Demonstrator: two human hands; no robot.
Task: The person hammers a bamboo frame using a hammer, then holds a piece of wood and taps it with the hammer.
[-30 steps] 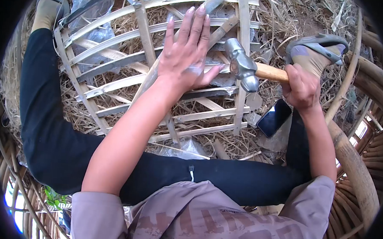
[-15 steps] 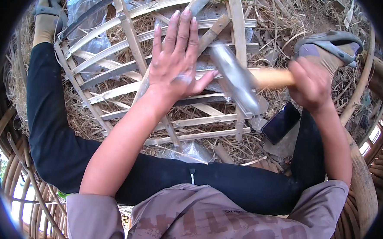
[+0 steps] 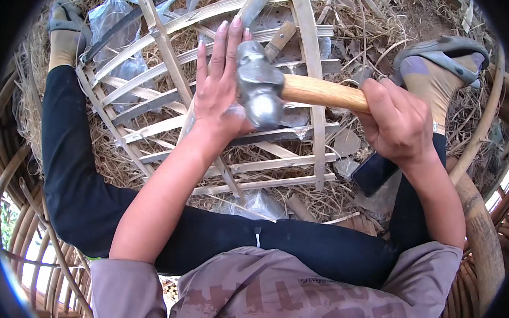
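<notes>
My left hand lies flat with fingers stretched out on a lattice of split bamboo strips. Nothing shows in its grip. My right hand is wrapped round the wooden handle of a ball-peen hammer. The steel head hangs over the lattice and hides the thumb side of my left hand. Beyond the head, a short bamboo piece lies across the strips. An upright strip of the lattice passes behind the hammer handle.
A dark phone lies right of the lattice, by my leg. Clear plastic sheeting sits at the far left. Dry straw covers the ground. My sandalled feet flank the lattice, and curved cane poles stand at the right.
The hammer has swung left, from right of my left hand to over its thumb side, and its head has turned. My left hand stays flat on the lattice.
</notes>
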